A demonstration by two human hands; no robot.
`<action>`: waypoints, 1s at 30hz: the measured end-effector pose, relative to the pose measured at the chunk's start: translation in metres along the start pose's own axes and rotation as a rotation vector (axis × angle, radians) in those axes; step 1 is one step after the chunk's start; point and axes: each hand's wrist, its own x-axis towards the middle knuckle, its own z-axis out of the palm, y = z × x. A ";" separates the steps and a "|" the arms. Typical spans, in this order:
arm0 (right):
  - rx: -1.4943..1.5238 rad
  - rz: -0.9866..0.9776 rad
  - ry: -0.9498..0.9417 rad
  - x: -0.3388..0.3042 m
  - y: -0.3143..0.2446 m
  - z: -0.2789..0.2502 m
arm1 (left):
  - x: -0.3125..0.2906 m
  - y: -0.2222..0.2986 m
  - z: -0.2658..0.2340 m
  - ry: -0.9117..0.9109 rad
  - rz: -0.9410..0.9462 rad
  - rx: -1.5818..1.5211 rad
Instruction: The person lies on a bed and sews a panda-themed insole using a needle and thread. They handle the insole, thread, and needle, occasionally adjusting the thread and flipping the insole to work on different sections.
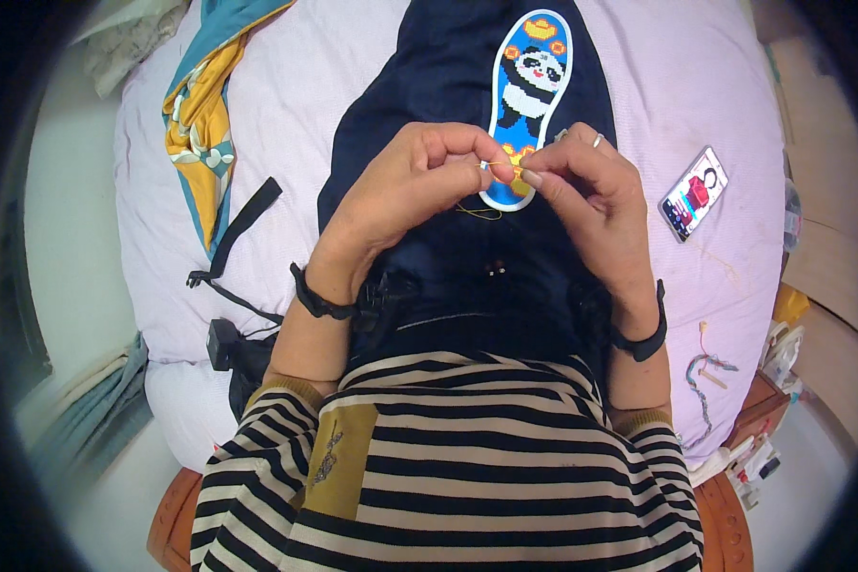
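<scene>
Insole [532, 95] lengthwise on trousers [429, 105], upper middle of view. Left hand [424, 176] and right hand [593, 186] over its near end, one each side; thread [502, 165] pinched between them, loop just left of insole's near end. Trousers on bed [300, 76]. Left of trousers: scarf [198, 133] farthest, strap [248, 224] nearer, then box [222, 343]. Right of trousers: phone [693, 194] on bed, yarn [704, 391] nearer, by right edge. Cabinet [759, 408] past that edge. Curtain [91, 410] off bed's left side.

Insole [529, 100]: matt cloth. Right of it: phone [694, 194], glossy front. Left: teal-yellow cloth [198, 133], smooth. Under: navy cloth [424, 86], matt.
</scene>
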 end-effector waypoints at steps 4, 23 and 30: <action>-0.042 -0.019 0.012 -0.001 -0.002 0.000 | 0.001 0.001 0.006 0.038 -0.010 0.003; 0.019 -0.151 0.130 -0.003 -0.001 0.006 | 0.002 -0.004 0.011 0.093 0.057 0.029; 0.007 -0.145 0.105 -0.004 -0.004 0.001 | 0.004 -0.011 0.009 0.056 0.107 0.054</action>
